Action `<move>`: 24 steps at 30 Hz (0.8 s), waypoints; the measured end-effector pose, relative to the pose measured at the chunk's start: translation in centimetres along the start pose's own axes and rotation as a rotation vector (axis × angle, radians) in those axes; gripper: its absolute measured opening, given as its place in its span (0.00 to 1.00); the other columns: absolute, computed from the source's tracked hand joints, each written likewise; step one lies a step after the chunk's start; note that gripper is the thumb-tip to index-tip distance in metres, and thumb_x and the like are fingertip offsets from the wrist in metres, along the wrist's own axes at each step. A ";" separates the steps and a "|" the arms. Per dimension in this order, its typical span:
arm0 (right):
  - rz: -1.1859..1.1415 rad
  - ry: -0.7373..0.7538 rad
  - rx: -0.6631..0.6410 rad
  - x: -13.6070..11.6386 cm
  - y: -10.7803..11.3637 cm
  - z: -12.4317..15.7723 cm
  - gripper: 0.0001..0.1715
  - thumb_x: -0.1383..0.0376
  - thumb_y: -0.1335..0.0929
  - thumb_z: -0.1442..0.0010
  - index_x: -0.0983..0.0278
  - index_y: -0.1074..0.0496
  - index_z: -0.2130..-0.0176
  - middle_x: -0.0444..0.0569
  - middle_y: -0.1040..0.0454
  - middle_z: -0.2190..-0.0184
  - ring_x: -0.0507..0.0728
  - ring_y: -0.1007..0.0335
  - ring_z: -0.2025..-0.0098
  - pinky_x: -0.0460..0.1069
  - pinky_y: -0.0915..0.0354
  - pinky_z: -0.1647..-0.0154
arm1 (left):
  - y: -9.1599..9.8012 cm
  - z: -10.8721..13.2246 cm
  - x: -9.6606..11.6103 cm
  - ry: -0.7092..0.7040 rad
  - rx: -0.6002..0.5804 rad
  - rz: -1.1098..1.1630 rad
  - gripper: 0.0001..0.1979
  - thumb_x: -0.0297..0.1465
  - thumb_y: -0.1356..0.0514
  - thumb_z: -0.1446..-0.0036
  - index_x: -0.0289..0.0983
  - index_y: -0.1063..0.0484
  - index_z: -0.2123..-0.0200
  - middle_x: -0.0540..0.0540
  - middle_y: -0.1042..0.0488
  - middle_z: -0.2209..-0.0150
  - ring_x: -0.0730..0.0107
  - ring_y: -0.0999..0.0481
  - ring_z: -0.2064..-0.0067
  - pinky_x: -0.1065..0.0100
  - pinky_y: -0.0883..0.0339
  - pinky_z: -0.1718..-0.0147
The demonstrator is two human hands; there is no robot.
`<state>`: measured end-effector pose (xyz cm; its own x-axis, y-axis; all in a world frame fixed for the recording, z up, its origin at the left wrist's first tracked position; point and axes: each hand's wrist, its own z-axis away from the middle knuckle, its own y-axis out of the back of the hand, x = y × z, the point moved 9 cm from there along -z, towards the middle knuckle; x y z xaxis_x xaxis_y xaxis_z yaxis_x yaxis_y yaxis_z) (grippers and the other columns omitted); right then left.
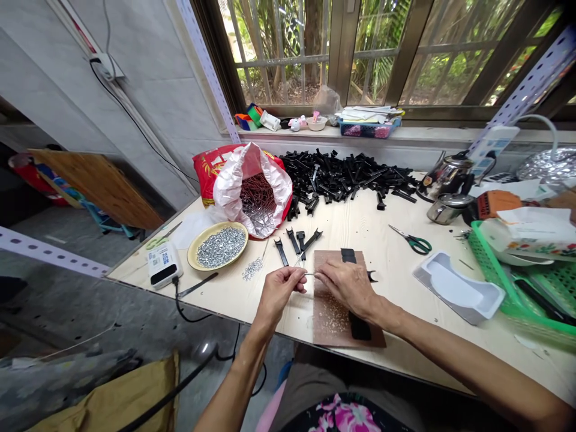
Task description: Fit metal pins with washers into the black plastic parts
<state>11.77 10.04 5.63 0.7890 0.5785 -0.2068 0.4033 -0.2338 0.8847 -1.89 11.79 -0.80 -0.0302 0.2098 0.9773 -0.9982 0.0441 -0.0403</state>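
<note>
My left hand (279, 290) is pinched shut on a thin metal pin (308, 274), held level above the table's front edge. My right hand (347, 284) meets it from the right, fingers closed on the pin's other end, over a brown board (330, 315). A black plastic piece lies on the board, partly hidden under my right wrist. Just beyond my hands lie a few loose black plastic clips (297, 241). A yellow dish of small silver metal parts (219, 245) sits to the left, with a small spill of them (252, 269) beside it.
A big heap of black plastic clips (344, 175) lies at the back. A red and white bag of metal pins (254, 195) stands left of it. Green-handled scissors (413, 240), a white tray (459, 289), a green basket (522, 282) and a kettle (445, 177) are on the right. A white device (162, 263) sits at the left edge.
</note>
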 end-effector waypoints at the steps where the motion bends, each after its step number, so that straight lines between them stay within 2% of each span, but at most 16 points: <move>1: 0.005 0.018 0.009 -0.1 0.1 0.1 0.14 0.62 0.40 0.33 0.62 0.29 0.65 0.45 0.29 0.70 0.51 0.36 0.71 0.47 0.51 0.70 | -0.1 0.0 0.0 0.009 -0.016 -0.003 0.16 0.40 0.35 0.53 0.31 0.24 0.69 0.46 0.26 0.74 0.74 0.29 0.76 0.71 0.33 0.73; 5: 0.091 0.112 0.041 -0.7 0.4 0.5 0.13 0.66 0.41 0.33 0.61 0.30 0.66 0.45 0.29 0.71 0.52 0.36 0.70 0.49 0.52 0.68 | -0.8 -0.1 -0.1 0.032 -0.066 0.004 0.15 0.40 0.35 0.54 0.31 0.24 0.71 0.48 0.27 0.76 0.76 0.31 0.77 0.72 0.34 0.74; 8: 0.075 0.089 0.022 -0.3 0.1 0.7 0.14 0.64 0.41 0.33 0.62 0.31 0.67 0.45 0.29 0.73 0.52 0.36 0.71 0.48 0.52 0.68 | -1.0 -0.1 -0.3 0.050 -0.078 0.010 0.15 0.40 0.34 0.54 0.31 0.25 0.72 0.48 0.27 0.76 0.76 0.31 0.77 0.73 0.34 0.75; 13: 0.024 0.037 0.020 0.1 0.1 0.7 0.14 0.63 0.40 0.33 0.63 0.31 0.67 0.45 0.27 0.72 0.52 0.34 0.70 0.48 0.51 0.68 | -1.8 0.1 -1.1 0.151 -0.137 0.147 0.16 0.40 0.33 0.56 0.31 0.24 0.71 0.49 0.28 0.76 0.77 0.32 0.77 0.71 0.33 0.73; 19: 0.004 0.007 0.063 0.1 0.9 0.6 0.12 0.63 0.38 0.34 0.63 0.30 0.66 0.45 0.27 0.70 0.52 0.35 0.68 0.49 0.51 0.67 | -1.0 0.4 0.3 -0.005 0.003 0.014 0.14 0.38 0.34 0.53 0.32 0.23 0.69 0.48 0.26 0.75 0.77 0.30 0.76 0.74 0.36 0.73; 24: 0.111 0.068 0.107 -0.1 1.1 0.9 0.12 0.66 0.39 0.34 0.62 0.30 0.67 0.45 0.28 0.72 0.53 0.38 0.68 0.51 0.52 0.64 | -1.4 0.3 -0.2 0.043 -0.026 -0.001 0.15 0.40 0.34 0.54 0.30 0.25 0.73 0.49 0.28 0.78 0.78 0.33 0.78 0.74 0.37 0.78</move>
<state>12.51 8.99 6.23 0.7995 0.5955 -0.0785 0.3657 -0.3790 0.8501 -0.53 11.40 -0.85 -0.0263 0.2514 0.9675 -0.9966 0.0694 -0.0451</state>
